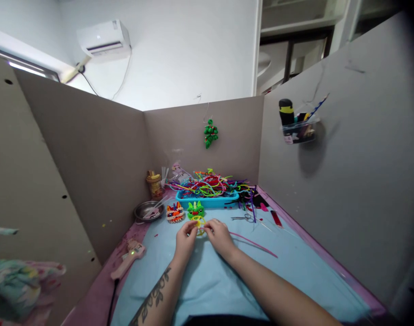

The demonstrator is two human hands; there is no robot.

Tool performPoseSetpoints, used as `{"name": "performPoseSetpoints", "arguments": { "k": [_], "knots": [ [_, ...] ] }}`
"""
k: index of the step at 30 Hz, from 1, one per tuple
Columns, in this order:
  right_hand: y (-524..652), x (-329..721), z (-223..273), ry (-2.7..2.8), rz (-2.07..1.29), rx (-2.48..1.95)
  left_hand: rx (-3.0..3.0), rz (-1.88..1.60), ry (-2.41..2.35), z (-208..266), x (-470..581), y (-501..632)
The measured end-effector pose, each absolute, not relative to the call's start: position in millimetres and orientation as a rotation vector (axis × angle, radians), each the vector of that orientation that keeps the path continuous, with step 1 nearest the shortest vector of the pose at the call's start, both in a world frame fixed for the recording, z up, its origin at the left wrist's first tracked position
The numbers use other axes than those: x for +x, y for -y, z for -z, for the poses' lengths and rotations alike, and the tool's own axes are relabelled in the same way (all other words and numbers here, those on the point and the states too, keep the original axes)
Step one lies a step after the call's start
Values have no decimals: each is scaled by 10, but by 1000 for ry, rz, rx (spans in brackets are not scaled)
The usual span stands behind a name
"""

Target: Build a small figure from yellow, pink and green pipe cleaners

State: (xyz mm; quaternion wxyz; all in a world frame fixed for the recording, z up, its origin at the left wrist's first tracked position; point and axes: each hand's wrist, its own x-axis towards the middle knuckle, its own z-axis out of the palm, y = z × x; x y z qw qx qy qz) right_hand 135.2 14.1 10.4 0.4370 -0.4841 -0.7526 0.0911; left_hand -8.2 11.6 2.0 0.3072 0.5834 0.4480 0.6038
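Between my two hands is a yellow pipe-cleaner piece [201, 218], bent into a rounded open frame. My left hand [186, 237] pinches its left side with thumb and fingers. On the other side my right hand [219, 236] is closed close to the frame, fingertips together. A pink pipe cleaner [256, 244] trails from behind the right hand across the blue cloth, and a bit of pink shows at the right fingertips. Just beyond the hands sit a green pipe-cleaner animal head [195, 210] and an orange and white one [175, 213].
A blue tray [207, 202] heaped with colourful pipe cleaners stands at the back. Scissors [244, 218] and a red strip [276, 219] lie right. A metal bowl [149, 211] and a pink hot-glue gun [128, 261] with a cord are left. Grey partitions [200, 158] enclose the table.
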Motion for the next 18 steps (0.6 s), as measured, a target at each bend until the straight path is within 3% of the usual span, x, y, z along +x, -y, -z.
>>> {"name": "performPoseSetpoints", "arguments": {
  "k": [18],
  "knots": [
    [-219,1450,-115,1864,-163,-1139,1527,-1473,-1203,-38,-34,-92]
  ]
}}
